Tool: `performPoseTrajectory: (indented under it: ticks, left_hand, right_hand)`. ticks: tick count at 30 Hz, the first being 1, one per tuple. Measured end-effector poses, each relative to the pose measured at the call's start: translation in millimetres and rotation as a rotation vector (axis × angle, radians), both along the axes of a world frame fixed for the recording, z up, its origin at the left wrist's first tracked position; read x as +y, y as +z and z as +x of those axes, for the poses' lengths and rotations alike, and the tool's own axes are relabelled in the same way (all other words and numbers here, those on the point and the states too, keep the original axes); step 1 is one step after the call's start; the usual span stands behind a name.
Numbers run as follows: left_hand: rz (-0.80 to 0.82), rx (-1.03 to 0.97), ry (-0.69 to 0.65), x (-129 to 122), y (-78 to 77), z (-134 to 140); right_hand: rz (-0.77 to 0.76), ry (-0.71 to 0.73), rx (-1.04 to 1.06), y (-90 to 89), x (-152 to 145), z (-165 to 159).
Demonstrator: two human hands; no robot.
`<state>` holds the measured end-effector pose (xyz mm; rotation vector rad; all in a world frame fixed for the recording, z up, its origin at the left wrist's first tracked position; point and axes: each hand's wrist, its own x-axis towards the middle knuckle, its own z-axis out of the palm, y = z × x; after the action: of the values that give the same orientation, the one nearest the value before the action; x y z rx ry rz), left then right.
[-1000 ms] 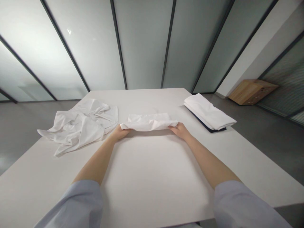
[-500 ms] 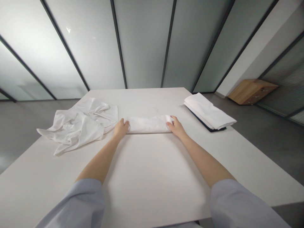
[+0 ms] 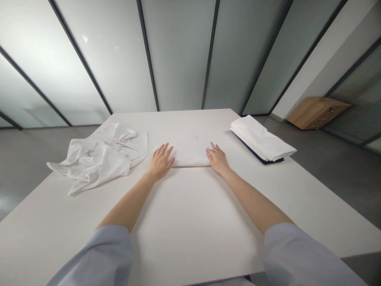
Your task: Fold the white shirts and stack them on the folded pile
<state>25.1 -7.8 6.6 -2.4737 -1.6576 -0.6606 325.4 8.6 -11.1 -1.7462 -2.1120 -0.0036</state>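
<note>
A white folded cloth (image 3: pixel 190 155), probably a garment though its kind does not show, lies as a flat strip across the middle of the white table (image 3: pixel 196 222). My left hand (image 3: pixel 160 162) rests palm down on its left end with the fingers spread. On the right end lies my right hand (image 3: pixel 218 158), fingers stretched out and a little apart. Neither hand grips the cloth. Parts of both its ends are hidden under the hands.
To the left lies a crumpled white cloth (image 3: pixel 101 155), its corner near the table's left edge. At the right edge sits a stack of folded white cloth (image 3: pixel 262 139) over a dark folded piece (image 3: pixel 268 161). A wooden cabinet (image 3: pixel 312 113) stands on the floor beyond.
Both hands have let go of the ends of the folded cloth and now lie flat on top of it. The cloth looks flatter. The other cloths have stayed in place.
</note>
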Motion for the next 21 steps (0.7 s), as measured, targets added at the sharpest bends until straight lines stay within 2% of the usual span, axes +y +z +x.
performPoseTrajectory:
  ticks: [3, 6, 9, 15, 21]
  left_hand:
    - [-0.2, 0.055, -0.001, 5, -8.5, 5]
    - [-0.274, 0.035, 0.053, 10, -12.7, 3]
    - [-0.316, 0.022, 0.075, 9, -9.3, 2]
    - [-0.293, 0.054, 0.062, 2, -0.8, 4]
    - [-0.17, 0.065, 0.005, 4, -8.3, -3]
  right_hand:
    - [-0.062, 0.019, -0.067, 8.5, -4, -2]
    - [-0.133, 0.0, -0.067, 13.0, -5, -2]
    - [-0.196, -0.033, -0.021, 15.5, -6, 0]
    - [-0.235, -0.018, -0.031, 19.2, -10, 3]
    - [-0.164, 0.025, -0.117, 18.9, -13, 4]
